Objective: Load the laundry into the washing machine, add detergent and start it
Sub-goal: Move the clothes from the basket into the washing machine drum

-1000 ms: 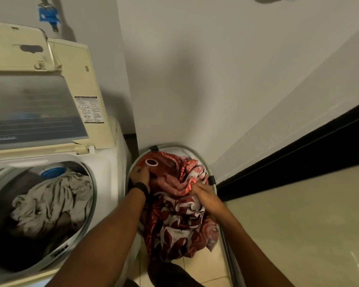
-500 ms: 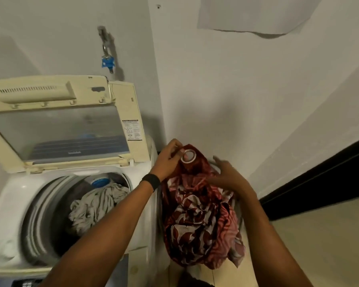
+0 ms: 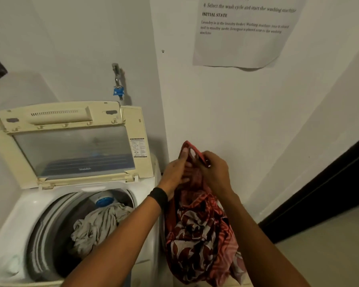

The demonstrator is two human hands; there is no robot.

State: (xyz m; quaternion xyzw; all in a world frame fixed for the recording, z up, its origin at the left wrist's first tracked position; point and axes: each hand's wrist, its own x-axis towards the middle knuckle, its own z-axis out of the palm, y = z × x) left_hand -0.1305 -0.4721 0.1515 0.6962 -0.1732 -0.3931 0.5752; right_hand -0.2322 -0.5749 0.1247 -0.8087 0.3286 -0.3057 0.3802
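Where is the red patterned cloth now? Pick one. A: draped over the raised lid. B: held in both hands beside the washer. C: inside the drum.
B: the left hand and right hand hold the red patterned cloth beside the washing machine; grey laundry lies in its drum.

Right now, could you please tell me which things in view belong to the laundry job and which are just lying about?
Job: red patterned cloth, gripped by left hand and right hand; washing machine, lid raised; grey laundry in its drum.
Just about: printed sheet; wall tap with blue fitting; black wristband.
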